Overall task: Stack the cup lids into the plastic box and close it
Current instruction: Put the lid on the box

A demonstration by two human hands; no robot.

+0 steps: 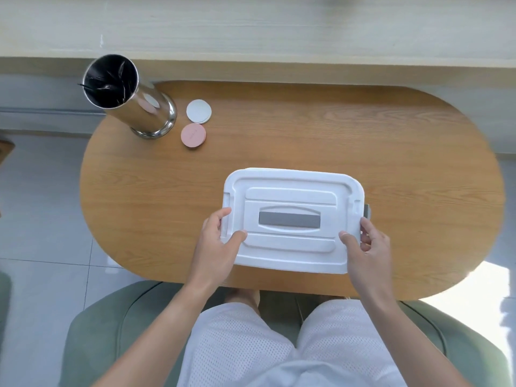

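Note:
A white plastic box lid [293, 196] with a grey handle covers the box at the near middle of the wooden table, so the box body is hidden. My left hand [220, 241] grips the lid's left edge, thumb on top. My right hand [365, 244] grips its right edge beside a grey latch [366, 211]. Far left on the table lie a white cup lid [198, 111], which seems to rest on another, and a pink cup lid [193, 135].
A tall shiny metal cylinder [134, 101] with a dark inside stands at the table's [363, 141] far left, close to the cup lids. A pale ledge runs behind the table. I sit in a green chair [111, 331] at the near edge.

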